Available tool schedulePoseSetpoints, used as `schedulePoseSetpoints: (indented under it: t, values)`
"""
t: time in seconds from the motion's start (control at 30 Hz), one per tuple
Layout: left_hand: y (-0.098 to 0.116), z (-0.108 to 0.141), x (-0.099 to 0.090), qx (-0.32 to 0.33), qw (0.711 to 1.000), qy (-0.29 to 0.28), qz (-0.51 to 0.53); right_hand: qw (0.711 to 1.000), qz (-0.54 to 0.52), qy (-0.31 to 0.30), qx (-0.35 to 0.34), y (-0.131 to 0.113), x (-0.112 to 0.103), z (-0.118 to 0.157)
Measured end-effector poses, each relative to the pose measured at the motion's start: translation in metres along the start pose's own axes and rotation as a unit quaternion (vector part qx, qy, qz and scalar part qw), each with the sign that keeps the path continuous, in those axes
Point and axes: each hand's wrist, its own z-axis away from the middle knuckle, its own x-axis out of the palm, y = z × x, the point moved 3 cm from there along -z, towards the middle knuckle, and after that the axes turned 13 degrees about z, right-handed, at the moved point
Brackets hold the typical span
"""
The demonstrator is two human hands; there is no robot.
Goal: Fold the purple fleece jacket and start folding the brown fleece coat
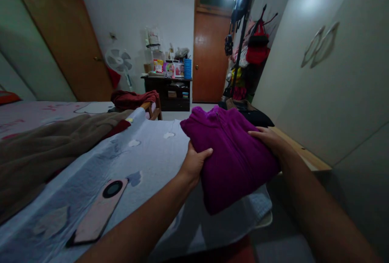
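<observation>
A folded purple fleece jacket [229, 153] with a zip down its front is held between my two hands, over the right side of a light blue sheet [158, 149]. My left hand [195, 161] grips its left edge, thumb on top and the other fingers hidden beneath. On the opposite edge, my right hand [269, 139] is closed on the fabric, its thumb lying on top. The collar points away from me. A pink phone [101, 210] with a round black camera lies face down on the sheet, left of my left forearm.
A brown blanket [60, 145] and a dark red cloth [133, 99] lie on the left. Dark clothing [252, 113] rests on a wooden ledge [304, 153] by the white wardrobe [334, 72]. Farther back stand a fan [119, 61], a black cabinet [167, 93] and a wooden door [211, 52].
</observation>
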Motion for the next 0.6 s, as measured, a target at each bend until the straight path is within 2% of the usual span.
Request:
schedulePoseSetpoints:
  t: [0.17,0.37,0.5,0.6]
  values:
    - [-0.053,-0.028,0.048,-0.051,0.998,-0.045,0.006,0.994,-0.026,0.088,0.057,0.038,-0.061,0.014]
    - [-0.112,-0.058,0.088,-0.091,0.993,-0.080,0.006,0.981,-0.050,0.139,0.121,0.093,-0.110,0.012]
    - [-0.150,-0.079,0.097,-0.104,0.990,-0.093,-0.003,0.978,-0.071,0.144,0.135,0.125,-0.123,0.004]
    - [-0.177,-0.090,0.088,-0.113,0.990,-0.081,-0.026,0.977,-0.056,0.133,0.155,0.147,-0.121,-0.002]
